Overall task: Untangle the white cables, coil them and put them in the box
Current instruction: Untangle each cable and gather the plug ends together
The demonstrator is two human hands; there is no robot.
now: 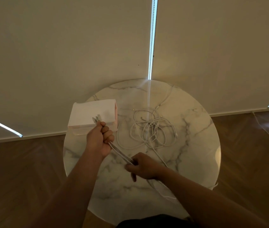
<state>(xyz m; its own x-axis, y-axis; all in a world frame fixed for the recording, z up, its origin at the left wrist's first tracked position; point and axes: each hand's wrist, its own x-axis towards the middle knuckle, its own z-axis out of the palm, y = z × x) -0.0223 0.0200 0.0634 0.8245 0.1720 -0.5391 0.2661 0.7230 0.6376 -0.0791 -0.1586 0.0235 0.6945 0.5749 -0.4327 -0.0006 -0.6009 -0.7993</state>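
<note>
1. The left hand (100, 139) is a closed fist clamped around several white cable strands, just in front of the box's near edge. Plug ends (96, 119) poke up out of the top of the fist, over the box.
2. The right hand (141, 167) is farther from the box, toward the person. Its thumb and curled fingers pinch the same strands.
3. The held strands (120, 153) run straight and taut between the two hands, side by side.
4. Right of the box lies the tangle (150, 129): loose overlapping loops of white cable with a few plug ends showing. One strand leads from it toward the right hand.
5. The box (87, 112) is pale pink and white, on the left part of a round marble table (193, 153). Whether it holds anything cannot be told.
6. The step appears to be drawing strands out straight before coiling.
   - To do it well, keep the left fist firm as the anchor.
   - Let the right hand slide along with a light pinch, not a tug.
   - Stop where it snags, since pulling would probably tighten the loops.
   - Work any knot loose by hand, then wind even loops.
</note>
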